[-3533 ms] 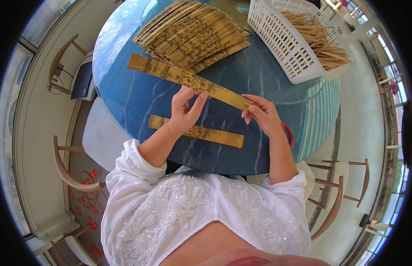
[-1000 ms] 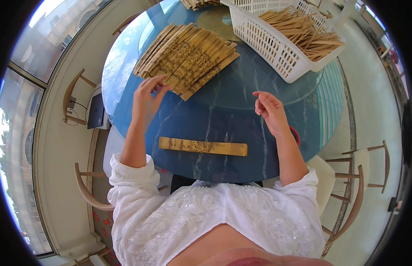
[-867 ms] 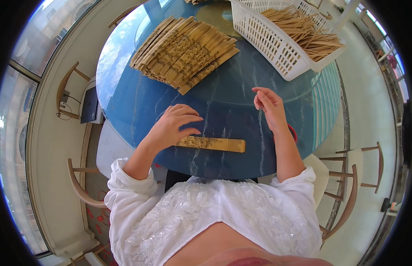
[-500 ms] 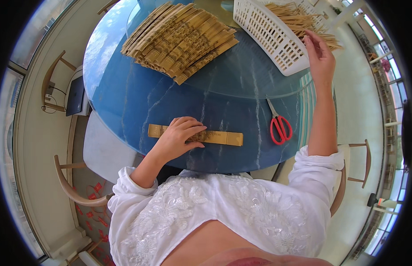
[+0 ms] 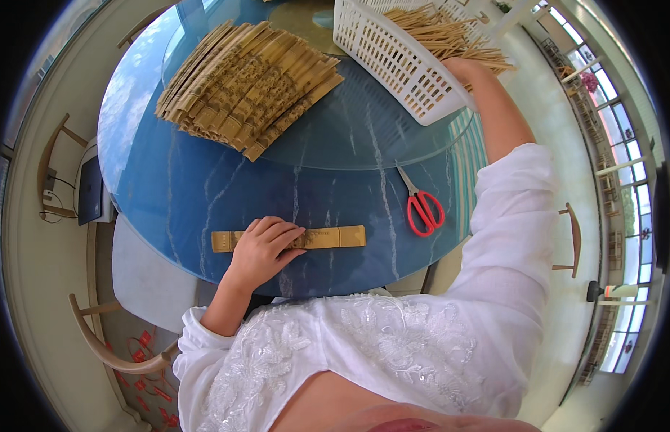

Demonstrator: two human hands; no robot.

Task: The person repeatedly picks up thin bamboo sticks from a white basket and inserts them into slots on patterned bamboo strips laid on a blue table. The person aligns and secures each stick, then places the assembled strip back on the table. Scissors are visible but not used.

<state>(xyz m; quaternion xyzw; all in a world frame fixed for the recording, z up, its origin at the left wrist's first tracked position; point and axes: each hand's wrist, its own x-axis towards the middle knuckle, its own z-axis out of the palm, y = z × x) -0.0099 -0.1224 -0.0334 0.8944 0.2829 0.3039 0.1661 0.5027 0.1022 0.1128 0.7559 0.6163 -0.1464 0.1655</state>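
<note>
Head view: a flat tan bamboo strip [image 5: 288, 238] is pinned to the round blue worktop [image 5: 205, 180] near its front edge by the left hand [image 5: 266, 248], fingers spread flat. The right hand [image 5: 461, 68] is sunk into a white basket [image 5: 392, 54] of thin sticks [image 5: 436, 29]; its grip cannot be seen. Red scissors [image 5: 421, 205] lie between. A stick seems to be being fetched; it would then need carrying to the strip.

glossy blue marbled table [image 5: 205, 187]; matt bamboo strip [image 5: 335, 237]; white plastic basket [image 5: 392, 57].
</note>
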